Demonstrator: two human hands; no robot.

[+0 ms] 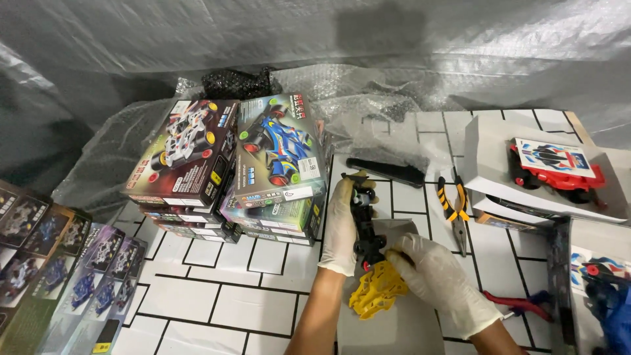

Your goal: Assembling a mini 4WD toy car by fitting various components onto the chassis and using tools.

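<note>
while the left hand (341, 223) grips a black chassis (365, 223), the right hand (439, 279) touches it.

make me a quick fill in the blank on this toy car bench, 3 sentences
1. Both hands wear thin ____ gloves.
2. The left hand grips a black chassis, and the right hand presses a ____ plastic part against its near end.
3. The pliers to the right of the hands have black and ____ handles.

Missing words: white; yellow; orange
</note>
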